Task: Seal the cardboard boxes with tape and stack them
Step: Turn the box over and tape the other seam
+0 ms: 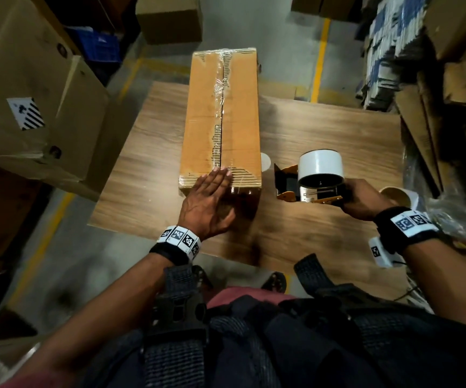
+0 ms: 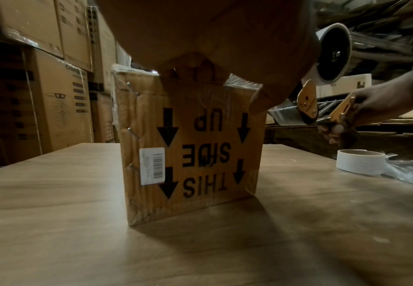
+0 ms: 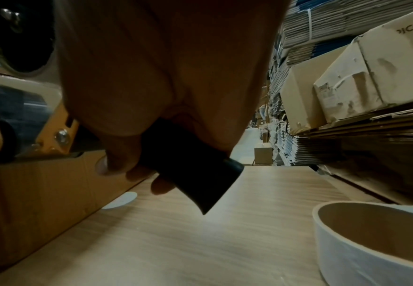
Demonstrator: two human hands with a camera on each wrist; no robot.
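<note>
Tape down, stacking still to come

Box (image 1: 222, 119) lies lengthwise on the table (image 1: 324, 130), its near end toward the person. Clear tape runs along the top seam from the far edge to the near one and over the near end, so this seam looks sealed. The left hand (image 1: 209, 201) lies flat with straight fingers on the near top edge, pressing the tape end; the thumb hangs over the end face. The right hand (image 1: 362, 198) is curled round the handle of the dispenser (image 1: 310, 179), held just right of the box and clear of it. A spare roll (image 2: 361, 161) sits at the table's right edge.

Judged from this, sealing of this box is about finished, bar any smoothing. No sealed stack is seen on the table, so stacking is not yet done. Whether other boxes wait cannot be told.
</note>
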